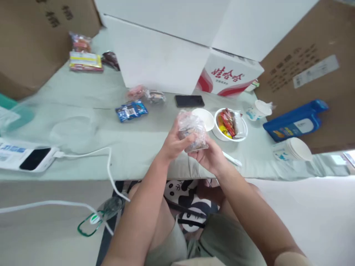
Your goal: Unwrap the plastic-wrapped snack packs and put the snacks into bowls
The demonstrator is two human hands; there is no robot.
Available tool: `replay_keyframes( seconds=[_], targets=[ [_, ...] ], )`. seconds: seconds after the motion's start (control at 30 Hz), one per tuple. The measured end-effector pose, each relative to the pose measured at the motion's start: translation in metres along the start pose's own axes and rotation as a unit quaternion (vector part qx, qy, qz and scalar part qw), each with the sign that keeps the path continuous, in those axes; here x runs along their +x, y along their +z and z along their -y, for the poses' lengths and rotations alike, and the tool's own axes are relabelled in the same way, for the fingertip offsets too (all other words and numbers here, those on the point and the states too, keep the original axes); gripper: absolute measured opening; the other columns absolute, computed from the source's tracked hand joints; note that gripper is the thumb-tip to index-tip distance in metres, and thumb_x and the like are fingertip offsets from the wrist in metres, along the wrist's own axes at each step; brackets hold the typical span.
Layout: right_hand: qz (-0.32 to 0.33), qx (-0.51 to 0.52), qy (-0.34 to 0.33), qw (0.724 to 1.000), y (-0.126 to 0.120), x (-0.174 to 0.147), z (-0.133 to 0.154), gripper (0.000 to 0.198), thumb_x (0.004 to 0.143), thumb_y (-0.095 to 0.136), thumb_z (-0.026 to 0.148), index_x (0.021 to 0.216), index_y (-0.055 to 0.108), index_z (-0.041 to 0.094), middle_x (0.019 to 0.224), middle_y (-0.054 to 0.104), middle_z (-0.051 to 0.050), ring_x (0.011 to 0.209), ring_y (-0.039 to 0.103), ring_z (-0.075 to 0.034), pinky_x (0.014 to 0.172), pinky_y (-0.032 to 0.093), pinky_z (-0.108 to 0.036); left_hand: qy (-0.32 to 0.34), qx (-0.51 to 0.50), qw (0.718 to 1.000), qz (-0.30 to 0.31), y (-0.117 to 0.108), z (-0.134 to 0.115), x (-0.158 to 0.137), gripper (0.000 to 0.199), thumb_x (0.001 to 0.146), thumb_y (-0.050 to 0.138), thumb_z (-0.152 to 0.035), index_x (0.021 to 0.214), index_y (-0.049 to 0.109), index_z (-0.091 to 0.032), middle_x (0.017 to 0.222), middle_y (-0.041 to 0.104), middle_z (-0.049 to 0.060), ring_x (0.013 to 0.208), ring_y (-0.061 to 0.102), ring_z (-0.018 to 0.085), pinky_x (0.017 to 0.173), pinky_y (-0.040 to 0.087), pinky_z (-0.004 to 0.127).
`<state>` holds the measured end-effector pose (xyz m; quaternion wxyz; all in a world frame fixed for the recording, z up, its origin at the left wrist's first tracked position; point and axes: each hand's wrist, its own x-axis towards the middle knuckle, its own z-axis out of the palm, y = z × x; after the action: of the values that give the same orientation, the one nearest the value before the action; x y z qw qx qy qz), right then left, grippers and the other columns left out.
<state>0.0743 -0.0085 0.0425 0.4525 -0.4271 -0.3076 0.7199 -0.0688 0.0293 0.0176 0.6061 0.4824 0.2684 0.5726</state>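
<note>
Both of my hands are raised over the front part of the table around a clear plastic package (pixel 192 127) with brownish contents and crinkled film at its top. My left hand (pixel 174 144) grips it from the left, thumb laid across its front. From below and the right, the fingers of my right hand (pixel 210 157) are closed on its lower edge. Just behind the package is a white bowl (pixel 204 119), partly covered by it. A second white bowl (pixel 244 136) to the right holds several wrapped snacks. Near my right wrist lies a white plastic utensil (pixel 232 159).
Behind my hands lie a dark phone (pixel 189 101), blue snack packets (pixel 131 111) and small clear packages (pixel 155 96). White boxes (pixel 158 55) stand at the back. Paper cups (pixel 291 149) and a blue bottle (pixel 296 122) are at right; a charging cable (pixel 91 152) crosses the left.
</note>
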Motion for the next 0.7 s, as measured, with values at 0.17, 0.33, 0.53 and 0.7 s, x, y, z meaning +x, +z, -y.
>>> replay_keyframes(
  seconds=[0.17, 0.33, 0.53, 0.7],
  targets=[
    [-0.034, -0.028, -0.007, 0.999, -0.034, -0.022, -0.019, 0.056, 0.085, 0.065, 0.067, 0.123, 0.061, 0.025, 0.097, 0.078, -0.004, 0.077, 0.076, -0.022, 0.073, 0.062, -0.037, 0.059, 0.146, 0.986, 0.047, 0.027, 0.016, -0.01, 0.033, 0.094, 0.064, -0.044, 0.115, 0.075, -0.022, 0.132, 0.069, 0.011, 0.123, 0.065, 0.026, 0.108, 0.051, 0.039],
    [-0.068, -0.314, -0.081, 0.943, -0.094, -0.04, -0.005, 0.036, 0.09, 0.06, 0.055, 0.107, 0.069, 0.024, 0.102, 0.077, -0.007, 0.083, 0.072, -0.024, 0.077, 0.059, -0.041, -0.004, 0.274, 0.956, 0.105, 0.037, 0.026, -0.013, 0.028, 0.095, 0.054, -0.023, 0.105, 0.08, -0.024, 0.14, 0.06, 0.012, 0.128, 0.062, 0.026, 0.103, 0.056, 0.041],
    [-0.244, -0.643, -0.226, 0.69, -0.202, -0.054, 0.006, 0.037, 0.08, 0.062, 0.041, 0.106, 0.07, 0.016, 0.112, 0.073, -0.019, 0.107, 0.066, -0.036, 0.099, 0.05, -0.055, -0.055, 0.387, 0.907, 0.156, 0.053, 0.041, 0.009, 0.021, 0.088, 0.061, -0.022, 0.095, 0.081, -0.02, 0.135, 0.059, 0.012, 0.137, 0.057, 0.03, 0.117, 0.047, 0.045],
    [-0.242, -0.651, -0.214, 0.687, -0.217, -0.068, -0.003, 0.022, 0.086, 0.055, 0.038, 0.091, 0.067, 0.02, 0.1, 0.072, -0.016, 0.098, 0.065, -0.032, 0.092, 0.05, -0.048, -0.058, 0.41, 0.895, 0.168, 0.072, 0.056, 0.009, 0.027, 0.095, 0.055, -0.031, 0.098, 0.079, -0.019, 0.136, 0.058, 0.012, 0.134, 0.058, 0.027, 0.115, 0.048, 0.042]
  ],
)
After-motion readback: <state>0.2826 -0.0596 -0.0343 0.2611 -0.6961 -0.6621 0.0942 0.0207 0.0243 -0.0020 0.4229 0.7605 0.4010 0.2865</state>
